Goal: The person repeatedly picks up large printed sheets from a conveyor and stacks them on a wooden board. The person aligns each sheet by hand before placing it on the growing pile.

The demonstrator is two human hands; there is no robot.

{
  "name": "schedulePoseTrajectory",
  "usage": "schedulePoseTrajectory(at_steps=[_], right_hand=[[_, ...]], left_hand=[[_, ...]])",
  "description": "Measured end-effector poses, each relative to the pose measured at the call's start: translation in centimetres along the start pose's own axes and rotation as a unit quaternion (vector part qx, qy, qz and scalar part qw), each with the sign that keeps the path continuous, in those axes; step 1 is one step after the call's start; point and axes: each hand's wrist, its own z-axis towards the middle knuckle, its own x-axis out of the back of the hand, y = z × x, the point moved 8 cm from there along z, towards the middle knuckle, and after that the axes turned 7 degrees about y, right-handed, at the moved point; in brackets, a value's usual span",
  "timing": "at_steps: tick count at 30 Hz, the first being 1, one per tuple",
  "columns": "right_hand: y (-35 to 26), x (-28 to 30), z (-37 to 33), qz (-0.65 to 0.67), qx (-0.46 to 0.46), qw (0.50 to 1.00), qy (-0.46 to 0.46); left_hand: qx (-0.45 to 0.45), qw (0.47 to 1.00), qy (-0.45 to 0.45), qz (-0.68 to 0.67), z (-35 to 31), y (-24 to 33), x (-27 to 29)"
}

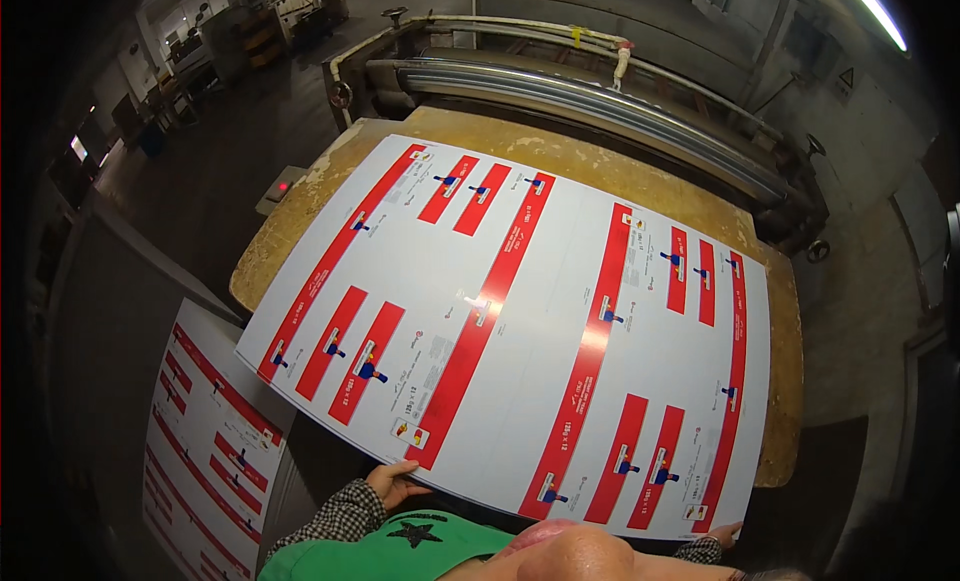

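Observation:
A large white printed sheet [540,271], with red bands and small blue motifs, lies across a worn yellowish table [780,381]. Its near edge extends past the table toward my body. My left hand [397,484] pinches that near edge left of the middle, thumb near the top surface and the other fingers partly beneath. At the near right corner, my right hand [722,533] grips the sheet's edge; most of its fingers are hidden. Whether one sheet or several layers lie there, I cannot tell.
A roller machine [590,106] with long metal rollers stands along the table's far side, handwheels at its ends. More sheets [205,441] with similar print sit low at the left. A small box with a red light [284,187] is beside the table. Other equipment [250,36] stands far left.

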Motion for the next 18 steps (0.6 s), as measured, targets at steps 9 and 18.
schedulePoseTrajectory(at_steps=[9, 18], right_hand=[[3.7, 1.8, 4.7, -0.016, 0.011, 0.992, -0.128], [5.9, 3.8, 7.7, -0.044, 0.065, 0.989, -0.123]], left_hand=[[-0.102, 0.993, -0.056, 0.019, -2.6, -2.3, 1.6], [-0.148, 0.986, -0.065, -0.046, -3.4, -4.9, 3.1]])
